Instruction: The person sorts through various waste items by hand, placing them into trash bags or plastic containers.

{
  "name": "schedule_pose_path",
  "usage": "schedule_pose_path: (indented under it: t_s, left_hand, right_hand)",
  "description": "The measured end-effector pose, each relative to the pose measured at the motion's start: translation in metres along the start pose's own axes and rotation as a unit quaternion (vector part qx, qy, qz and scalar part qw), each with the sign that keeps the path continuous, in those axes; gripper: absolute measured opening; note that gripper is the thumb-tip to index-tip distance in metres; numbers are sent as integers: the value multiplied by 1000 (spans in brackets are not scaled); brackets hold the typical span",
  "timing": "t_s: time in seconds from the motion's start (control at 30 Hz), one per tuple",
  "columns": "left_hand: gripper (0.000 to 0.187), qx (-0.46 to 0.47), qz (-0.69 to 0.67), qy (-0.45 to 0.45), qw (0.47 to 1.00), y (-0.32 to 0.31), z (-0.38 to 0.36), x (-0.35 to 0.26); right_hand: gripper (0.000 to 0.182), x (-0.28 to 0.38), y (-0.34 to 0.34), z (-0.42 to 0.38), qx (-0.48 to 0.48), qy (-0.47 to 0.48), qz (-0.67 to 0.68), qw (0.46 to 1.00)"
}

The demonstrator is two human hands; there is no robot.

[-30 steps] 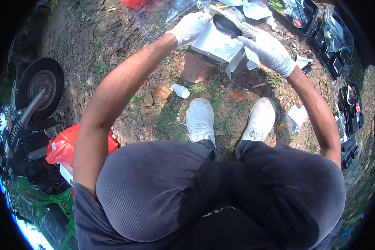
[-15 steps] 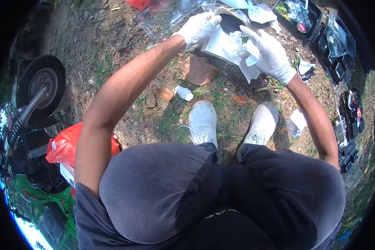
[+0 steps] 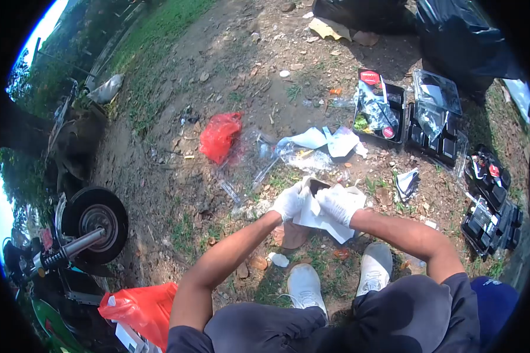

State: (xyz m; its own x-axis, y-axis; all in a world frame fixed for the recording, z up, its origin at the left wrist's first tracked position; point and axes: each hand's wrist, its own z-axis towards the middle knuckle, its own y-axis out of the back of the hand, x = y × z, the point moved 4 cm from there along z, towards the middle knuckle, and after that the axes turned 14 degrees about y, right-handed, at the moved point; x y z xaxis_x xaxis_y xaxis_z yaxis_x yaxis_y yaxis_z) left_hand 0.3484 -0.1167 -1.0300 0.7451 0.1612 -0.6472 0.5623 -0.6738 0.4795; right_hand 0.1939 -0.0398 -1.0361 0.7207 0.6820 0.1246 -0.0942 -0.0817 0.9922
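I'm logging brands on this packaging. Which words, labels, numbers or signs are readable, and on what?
Nothing is clearly readable.
Red label by the black case's far end: too blurred.
Round red label nearer: too small.
Dark blue cloth, lower right: pale mark, unreadable.
White packaging at both hands: no text visible.

The box (image 3: 323, 221) is white, the tyre (image 3: 121, 220) black, the grass (image 3: 162, 35) green.
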Motion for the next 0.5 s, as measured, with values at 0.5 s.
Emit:
schedule_pose_path:
  t_s: [0.5]
  left_hand:
    - [33, -8, -20, 43, 999, 6, 17, 51]
  right_hand:
    - [16, -19, 23, -56, -78, -217, 276, 933]
